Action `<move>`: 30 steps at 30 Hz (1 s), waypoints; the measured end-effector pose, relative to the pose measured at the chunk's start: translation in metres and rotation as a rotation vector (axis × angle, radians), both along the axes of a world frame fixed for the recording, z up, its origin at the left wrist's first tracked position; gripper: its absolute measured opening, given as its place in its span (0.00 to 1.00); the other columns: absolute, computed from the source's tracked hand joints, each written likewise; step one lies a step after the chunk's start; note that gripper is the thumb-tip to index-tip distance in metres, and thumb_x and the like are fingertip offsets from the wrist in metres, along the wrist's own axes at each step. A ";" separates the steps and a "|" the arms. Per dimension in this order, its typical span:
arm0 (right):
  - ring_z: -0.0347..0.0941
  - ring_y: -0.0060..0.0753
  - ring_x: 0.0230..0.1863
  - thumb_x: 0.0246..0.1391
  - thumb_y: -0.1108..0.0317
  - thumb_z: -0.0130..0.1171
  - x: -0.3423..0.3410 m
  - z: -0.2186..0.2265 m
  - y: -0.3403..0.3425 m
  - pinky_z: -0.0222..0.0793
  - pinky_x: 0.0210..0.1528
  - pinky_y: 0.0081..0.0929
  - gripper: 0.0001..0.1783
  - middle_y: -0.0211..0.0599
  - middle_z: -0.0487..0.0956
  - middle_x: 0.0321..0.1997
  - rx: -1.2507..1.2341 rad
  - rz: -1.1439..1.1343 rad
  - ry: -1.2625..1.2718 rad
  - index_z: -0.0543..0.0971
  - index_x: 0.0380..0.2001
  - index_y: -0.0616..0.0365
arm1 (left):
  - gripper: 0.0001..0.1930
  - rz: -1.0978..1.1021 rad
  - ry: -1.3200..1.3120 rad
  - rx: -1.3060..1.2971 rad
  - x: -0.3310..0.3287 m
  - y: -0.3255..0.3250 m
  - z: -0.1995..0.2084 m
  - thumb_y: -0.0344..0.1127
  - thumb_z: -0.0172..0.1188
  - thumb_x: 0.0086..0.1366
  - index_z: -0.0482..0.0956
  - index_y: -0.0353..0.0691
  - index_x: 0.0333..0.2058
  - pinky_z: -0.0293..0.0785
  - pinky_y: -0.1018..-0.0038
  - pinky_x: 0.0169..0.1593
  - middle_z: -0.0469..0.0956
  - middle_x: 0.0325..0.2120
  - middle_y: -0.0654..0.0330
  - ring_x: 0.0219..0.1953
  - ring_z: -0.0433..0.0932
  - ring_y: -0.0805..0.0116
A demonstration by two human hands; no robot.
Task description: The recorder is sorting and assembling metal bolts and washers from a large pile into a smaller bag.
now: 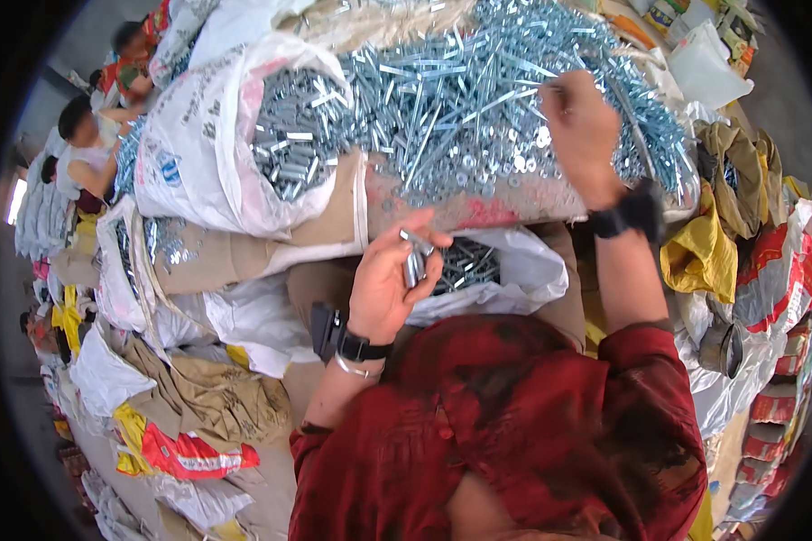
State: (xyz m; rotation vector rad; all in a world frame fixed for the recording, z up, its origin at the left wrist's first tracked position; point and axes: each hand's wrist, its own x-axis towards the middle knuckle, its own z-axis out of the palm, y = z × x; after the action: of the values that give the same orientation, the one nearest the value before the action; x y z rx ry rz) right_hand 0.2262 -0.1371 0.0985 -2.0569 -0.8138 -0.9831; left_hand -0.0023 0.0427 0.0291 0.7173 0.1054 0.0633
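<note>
My left hand [379, 287] is curled around a few short silver metal sleeves [414, 267], held above the lap. Over the right part of a big heap of long shiny bolts [442, 99], my right hand [583, 135] is raised with its fingers bent inward. It is slightly blurred, and I cannot make out what sits between its fingertips. Small washers [521, 162] lie scattered along the near edge of the heap, beside my right wrist. More metal sleeves [289, 144] spill from the mouth of a white woven sack [198, 153] at the left.
Between my knees an open white bag [537, 270] holds dark-looking bolts or rods [469, 266]. Empty sacks [212, 388] lie at the lower left. A yellow sack [702, 257] and a metal tin [722, 347] are on the right. Several people work at the far left.
</note>
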 end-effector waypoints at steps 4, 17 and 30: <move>0.79 0.19 0.27 0.59 0.74 0.61 -0.048 -0.015 -0.053 0.70 0.27 0.19 0.05 0.31 0.79 0.24 0.342 0.173 0.306 0.75 0.36 0.62 | 0.23 -0.051 -0.004 -0.081 0.013 -0.004 -0.010 0.31 0.42 0.70 0.64 0.30 0.62 0.65 0.80 0.17 0.77 0.46 0.44 0.31 0.76 0.66; 0.82 0.35 0.32 0.66 0.73 0.51 -0.126 -0.017 -0.086 0.82 0.36 0.28 0.07 0.52 0.80 0.37 0.701 0.726 0.688 0.70 0.38 0.68 | 0.14 -0.026 -0.058 -0.192 0.010 -0.040 -0.022 0.36 0.46 0.75 0.73 0.35 0.51 0.66 0.79 0.18 0.78 0.43 0.46 0.24 0.70 0.73; 0.78 0.42 0.28 0.49 0.77 0.68 -0.153 -0.043 -0.065 0.71 0.27 0.28 0.13 0.44 0.80 0.39 0.097 0.627 0.213 0.74 0.35 0.59 | 0.11 -0.043 0.064 -0.358 0.002 -0.043 -0.007 0.40 0.49 0.75 0.75 0.40 0.42 0.55 0.79 0.19 0.67 0.23 0.64 0.16 0.59 0.78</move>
State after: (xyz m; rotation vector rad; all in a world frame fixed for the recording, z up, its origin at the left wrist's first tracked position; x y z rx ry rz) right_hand 0.0733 -0.2017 0.0552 -1.6228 -1.1667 -0.4376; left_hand -0.0007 -0.0007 0.0217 0.3634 0.1577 -0.0199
